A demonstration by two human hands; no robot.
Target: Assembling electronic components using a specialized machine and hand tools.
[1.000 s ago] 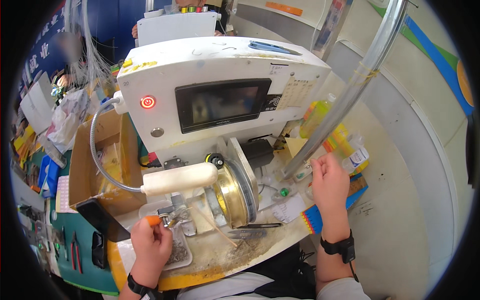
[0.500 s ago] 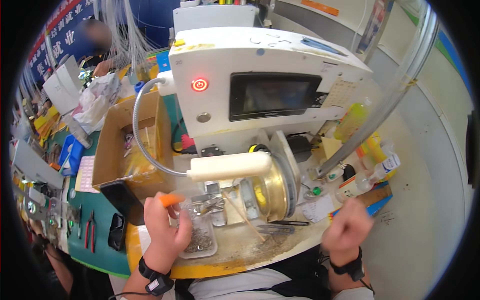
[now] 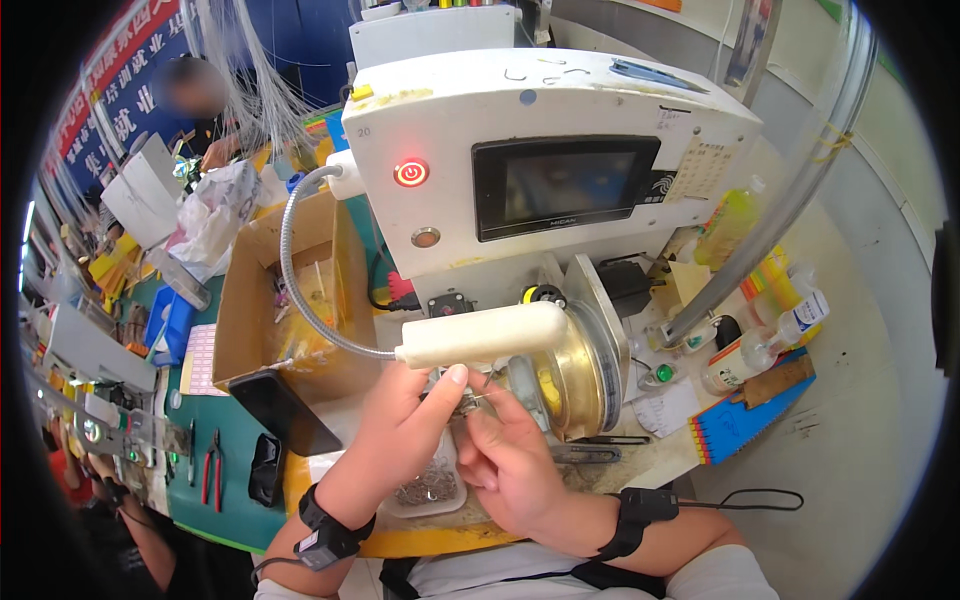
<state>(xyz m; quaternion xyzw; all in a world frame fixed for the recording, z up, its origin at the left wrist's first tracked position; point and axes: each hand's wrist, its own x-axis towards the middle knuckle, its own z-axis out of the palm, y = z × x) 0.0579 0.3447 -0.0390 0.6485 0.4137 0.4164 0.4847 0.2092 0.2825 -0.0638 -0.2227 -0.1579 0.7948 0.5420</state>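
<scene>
My left hand (image 3: 400, 430) and my right hand (image 3: 512, 460) meet under the white lamp (image 3: 485, 335), at the small metal clamp parts of the machine. The left thumb is pressed forward against the metal; the fingers behind it are mostly hidden. My right thumb and fingers are closed in a pinch at the same spot, where a thin, shiny strand (image 3: 487, 393) shows. What each hand holds is too small to make out. Right of the hands is a brass-coloured wheel (image 3: 562, 385). Below them, partly covered, a clear plastic tray (image 3: 440, 508) holds many small metal pieces.
The white machine (image 3: 390, 235) with a dark screen (image 3: 560, 185) stands ahead. To the left are a cardboard box (image 3: 245, 300), a leaning phone (image 3: 285, 410) and red-handled pliers (image 3: 212, 470). Bottles (image 3: 735, 365) and a blue card (image 3: 760, 410) lie right. A person works far left.
Both hands have come together at the machine: the left moved right and up, the right moved left. The orange thing seen at the left hand no longer shows.
</scene>
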